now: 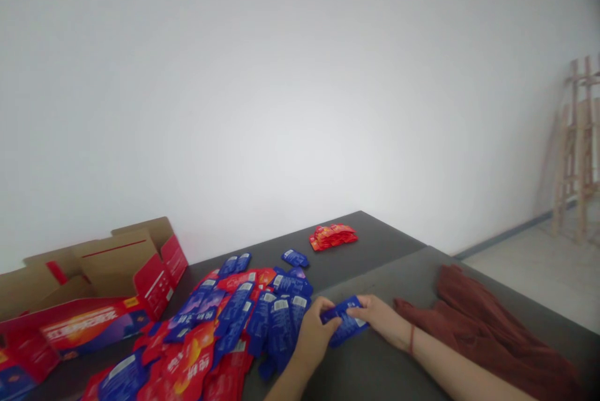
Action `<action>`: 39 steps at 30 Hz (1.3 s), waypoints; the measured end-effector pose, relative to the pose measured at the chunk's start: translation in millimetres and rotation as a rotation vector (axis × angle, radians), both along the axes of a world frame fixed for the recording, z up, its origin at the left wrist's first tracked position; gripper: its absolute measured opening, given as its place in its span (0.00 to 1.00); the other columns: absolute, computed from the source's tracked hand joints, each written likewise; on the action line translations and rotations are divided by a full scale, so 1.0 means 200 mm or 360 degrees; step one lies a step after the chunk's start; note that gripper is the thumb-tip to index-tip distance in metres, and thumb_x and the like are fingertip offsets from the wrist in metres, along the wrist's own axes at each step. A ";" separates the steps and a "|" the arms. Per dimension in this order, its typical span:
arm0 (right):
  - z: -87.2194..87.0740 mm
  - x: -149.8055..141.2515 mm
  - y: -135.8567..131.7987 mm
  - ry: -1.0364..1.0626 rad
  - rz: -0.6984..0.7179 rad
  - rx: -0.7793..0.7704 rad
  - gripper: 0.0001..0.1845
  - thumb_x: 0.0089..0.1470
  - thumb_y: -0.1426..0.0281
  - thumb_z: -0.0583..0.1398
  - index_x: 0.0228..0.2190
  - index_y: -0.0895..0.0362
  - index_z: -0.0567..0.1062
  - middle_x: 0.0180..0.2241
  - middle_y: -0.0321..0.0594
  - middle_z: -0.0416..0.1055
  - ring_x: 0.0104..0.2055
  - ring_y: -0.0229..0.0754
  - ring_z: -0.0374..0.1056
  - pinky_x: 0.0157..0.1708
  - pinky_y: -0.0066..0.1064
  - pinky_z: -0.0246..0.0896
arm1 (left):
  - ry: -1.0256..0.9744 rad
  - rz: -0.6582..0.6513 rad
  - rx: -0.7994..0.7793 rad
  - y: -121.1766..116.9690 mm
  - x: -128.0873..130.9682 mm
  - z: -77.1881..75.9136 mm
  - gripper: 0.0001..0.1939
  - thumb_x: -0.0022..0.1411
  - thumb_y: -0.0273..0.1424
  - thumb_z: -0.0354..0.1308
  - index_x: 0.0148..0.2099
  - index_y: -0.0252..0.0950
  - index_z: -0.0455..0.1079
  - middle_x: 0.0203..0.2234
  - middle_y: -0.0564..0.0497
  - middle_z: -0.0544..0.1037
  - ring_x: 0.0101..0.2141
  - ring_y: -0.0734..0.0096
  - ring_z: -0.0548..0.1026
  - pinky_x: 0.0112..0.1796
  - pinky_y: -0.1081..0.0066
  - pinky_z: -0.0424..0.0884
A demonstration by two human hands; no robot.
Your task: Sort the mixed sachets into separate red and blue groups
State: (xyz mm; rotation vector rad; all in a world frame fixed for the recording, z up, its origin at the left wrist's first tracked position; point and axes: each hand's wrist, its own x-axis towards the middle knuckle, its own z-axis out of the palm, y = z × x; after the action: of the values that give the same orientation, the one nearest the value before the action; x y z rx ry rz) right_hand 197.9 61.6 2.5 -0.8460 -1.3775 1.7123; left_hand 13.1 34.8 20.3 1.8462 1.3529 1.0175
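Between my two hands is a blue packet (344, 320) with pale print, held just above the dark table. My left hand (315, 326) pinches its left end, thumb on top. At the other end, my right hand (377, 318) grips the packet with the thumb over its upper face. Whether it is one packet or a few together, I cannot tell. Left of my hands spreads a loose heap of blue and red packets (229, 316). A single blue packet (295, 258) lies behind the heap, and a small stack of red packets (333, 237) sits farther back.
An open red cardboard box (100, 326) with brown inner flaps stands at the left. Brown-red cloth (487, 332) lies crumpled on the right of the dark table (375, 267). Beyond the table, wooden easel-like frames (581, 151) lean near the white wall (300, 89).
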 end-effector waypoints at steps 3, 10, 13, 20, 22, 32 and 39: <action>0.01 0.01 -0.01 0.0003 -0.0040 -0.0018 0.21 0.38 0.55 0.68 0.27 0.60 0.75 0.24 0.38 0.75 0.27 0.40 0.70 0.33 0.32 0.65 | -0.0224 -0.0127 -0.0408 0.01 -0.01 -0.06 0.18 0.47 0.38 0.63 0.38 0.33 0.69 0.27 0.51 0.75 0.28 0.66 0.74 0.30 0.69 0.69; 0.01 0.02 -0.02 0.0084 0.0067 -0.0203 0.22 0.38 0.57 0.69 0.31 0.60 0.75 0.28 0.41 0.76 0.28 0.38 0.72 0.30 0.27 0.68 | -0.0450 -0.0135 -0.0613 0.03 -0.02 -0.15 0.20 0.44 0.41 0.63 0.35 0.31 0.68 0.19 0.53 0.73 0.16 0.73 0.69 0.16 0.75 0.64; 0.02 0.05 0.00 -0.0017 -0.0013 -0.0148 0.22 0.38 0.55 0.68 0.30 0.60 0.76 0.25 0.41 0.76 0.26 0.39 0.72 0.27 0.27 0.68 | -0.0514 -0.0210 -0.0638 0.05 -0.02 -0.16 0.20 0.44 0.43 0.62 0.34 0.32 0.66 0.19 0.53 0.73 0.17 0.73 0.70 0.17 0.76 0.65; 0.14 0.28 0.19 -0.0581 -0.0390 0.0633 0.24 0.53 0.51 0.56 0.39 0.57 0.78 0.35 0.44 0.79 0.39 0.50 0.74 0.42 0.42 0.69 | -0.0431 -0.0002 -0.0573 0.08 -0.03 -0.22 0.10 0.54 0.40 0.50 0.31 0.38 0.60 0.13 0.61 0.66 0.08 0.82 0.55 0.12 0.79 0.49; 0.17 0.37 0.28 -0.0862 -0.0565 0.1107 0.22 0.56 0.55 0.54 0.41 0.55 0.78 0.42 0.43 0.77 0.47 0.51 0.71 0.51 0.43 0.63 | -0.0357 0.0049 -0.0567 0.08 -0.02 -0.24 0.07 0.56 0.36 0.48 0.32 0.38 0.60 0.12 0.63 0.63 0.08 0.82 0.52 0.12 0.79 0.46; 0.13 0.44 0.35 -0.1349 -0.0090 0.2074 0.21 0.65 0.68 0.45 0.54 0.49 0.68 0.52 0.41 0.70 0.53 0.40 0.67 0.53 0.34 0.63 | -0.0191 0.0014 -0.0457 0.08 0.01 -0.23 0.07 0.56 0.27 0.46 0.29 0.37 0.63 0.09 0.62 0.59 0.12 0.79 0.55 0.17 0.78 0.49; 0.16 0.59 0.29 -0.1414 0.0007 0.1875 0.22 0.64 0.67 0.45 0.55 0.47 0.67 0.55 0.40 0.67 0.56 0.41 0.63 0.56 0.37 0.58 | -0.0204 0.0042 -0.0444 0.06 0.01 -0.25 0.08 0.57 0.30 0.45 0.31 0.37 0.65 0.10 0.62 0.61 0.12 0.79 0.55 0.18 0.78 0.49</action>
State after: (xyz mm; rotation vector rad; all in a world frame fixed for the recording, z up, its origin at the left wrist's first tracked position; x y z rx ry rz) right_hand 315.3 120.6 34.3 -0.8495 -2.5061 0.2001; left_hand 14.3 46.0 -29.0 1.5362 1.3687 0.8938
